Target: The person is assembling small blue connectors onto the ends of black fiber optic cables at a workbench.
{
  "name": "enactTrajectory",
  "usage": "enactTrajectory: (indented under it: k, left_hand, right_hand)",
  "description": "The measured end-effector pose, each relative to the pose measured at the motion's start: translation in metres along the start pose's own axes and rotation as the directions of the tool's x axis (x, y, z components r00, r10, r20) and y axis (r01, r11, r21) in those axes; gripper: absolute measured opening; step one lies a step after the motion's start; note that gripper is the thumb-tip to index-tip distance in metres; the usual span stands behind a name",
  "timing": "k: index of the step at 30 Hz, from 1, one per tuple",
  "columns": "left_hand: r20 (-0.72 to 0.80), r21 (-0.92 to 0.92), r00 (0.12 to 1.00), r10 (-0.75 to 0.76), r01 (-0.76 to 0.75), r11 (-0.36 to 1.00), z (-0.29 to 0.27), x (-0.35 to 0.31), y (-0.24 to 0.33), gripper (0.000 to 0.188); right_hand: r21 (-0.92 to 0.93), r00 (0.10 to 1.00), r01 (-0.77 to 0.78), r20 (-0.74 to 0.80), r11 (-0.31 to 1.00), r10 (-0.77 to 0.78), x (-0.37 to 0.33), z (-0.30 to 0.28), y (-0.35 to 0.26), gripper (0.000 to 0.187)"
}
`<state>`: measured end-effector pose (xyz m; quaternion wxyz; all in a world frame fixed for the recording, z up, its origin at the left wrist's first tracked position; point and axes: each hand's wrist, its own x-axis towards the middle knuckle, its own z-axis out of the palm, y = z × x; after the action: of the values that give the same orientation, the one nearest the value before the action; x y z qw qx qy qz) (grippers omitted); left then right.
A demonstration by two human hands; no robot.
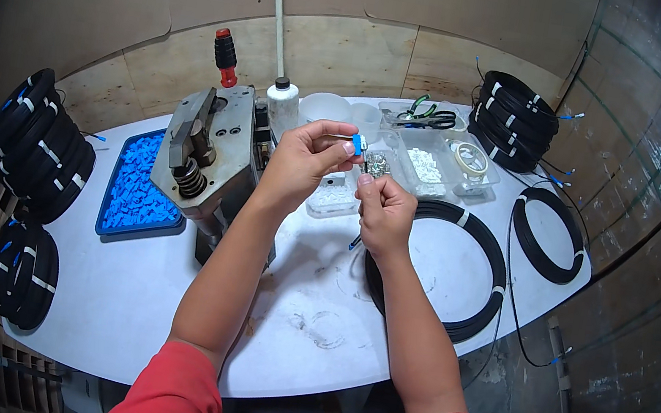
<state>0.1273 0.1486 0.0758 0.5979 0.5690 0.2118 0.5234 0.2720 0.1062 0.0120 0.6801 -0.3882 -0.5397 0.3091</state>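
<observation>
Raised over the middle of the table, my left hand (pixel 307 160) pinches a small blue connector (pixel 358 144) with a white part at its right side. Just below it, my right hand (pixel 387 213) is closed, thumb on top, around a thin black cable (pixel 365 165) whose end meets the connector. How far the cable sits inside it I cannot tell. Another cable end with a blue tip (pixel 355 243) sticks out beneath my right hand. A black cable coil (pixel 498 274) bound with white tape lies to the right of that hand.
A metal press (pixel 226 135) with a red-black handle stands left, beside a blue tray (pixel 141 187) of blue connectors. Clear bins (pixel 426 169) of small white and metal parts, a bottle (pixel 282 101) and scissors (pixel 433 121) are behind. Cable coils stack left (pixel 40 146) and right (pixel 514 123).
</observation>
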Motion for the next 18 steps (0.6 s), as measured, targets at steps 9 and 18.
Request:
enactTrajectory:
  k: [9,18]
  left_hand:
    - [-0.004,-0.002,1.000,-0.013,0.013,1.000,-0.0004,-0.0001,-0.0007,0.025]
    - [-0.010,0.022,0.999,-0.036,0.037,0.999,-0.0021,0.0013,-0.0003,0.028]
  right_hand:
    - [0.040,0.999,-0.046,-0.002,0.998,0.046,-0.0018,0.0026,-0.0007,0.034]
    - [0.047,0.999,-0.054,0.008,0.997,0.054,0.0007,0.0005,-0.0032,0.033]
